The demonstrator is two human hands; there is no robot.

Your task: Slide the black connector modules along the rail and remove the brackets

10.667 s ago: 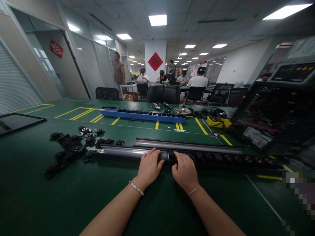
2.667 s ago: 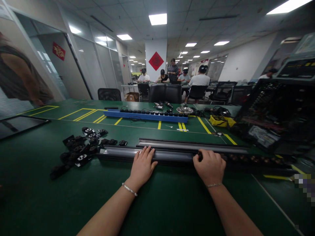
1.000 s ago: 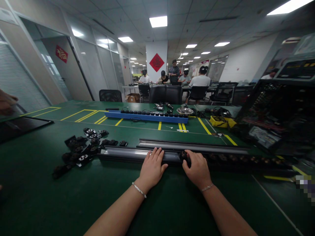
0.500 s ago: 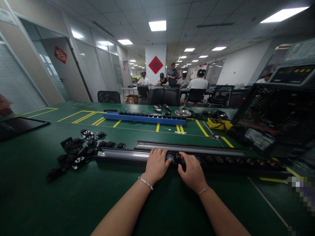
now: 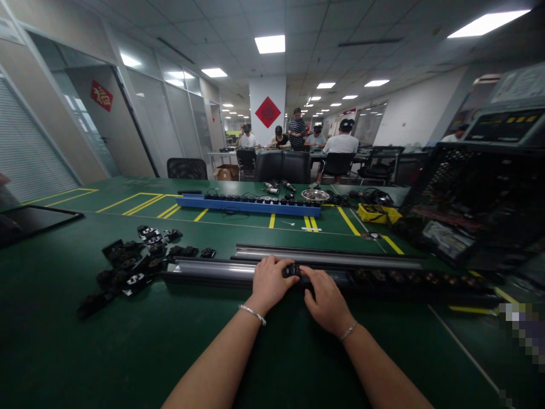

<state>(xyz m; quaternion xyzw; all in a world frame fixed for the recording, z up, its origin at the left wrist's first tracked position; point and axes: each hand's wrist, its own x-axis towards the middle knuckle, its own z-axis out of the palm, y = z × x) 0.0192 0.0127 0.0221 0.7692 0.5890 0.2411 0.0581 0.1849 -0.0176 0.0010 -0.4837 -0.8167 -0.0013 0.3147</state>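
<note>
A long black metal channel point(image 5: 217, 272) with a shiny inner face lies across the table in front of me. My left hand point(image 5: 271, 282) rests over it, thumb and fingers closed round a small black module, apparently a socket module point(image 5: 292, 270). The index finger of my right hand point(image 5: 327, 296) reaches this module's right side, while its thumb stands apart below. Right of my hands, a row of similar modules point(image 5: 400, 276) sits in the channel, dark and blurred. Left of the channel's end is a loose heap of black modules point(image 5: 131, 261).
A second metal channel point(image 5: 340, 257) lies just behind. Farther back are a blue channel point(image 5: 251, 206) filled with modules, a metal bowl point(image 5: 315, 195) and a yellow bag point(image 5: 378, 213). An open black equipment case point(image 5: 472, 204) stands right; a dark flat panel point(image 5: 38, 221) lies left. People sit beyond.
The black module has shifted slightly left and is now between my left thumb and fingers. My right hand has moved a little left with it, its thumb still apart.
</note>
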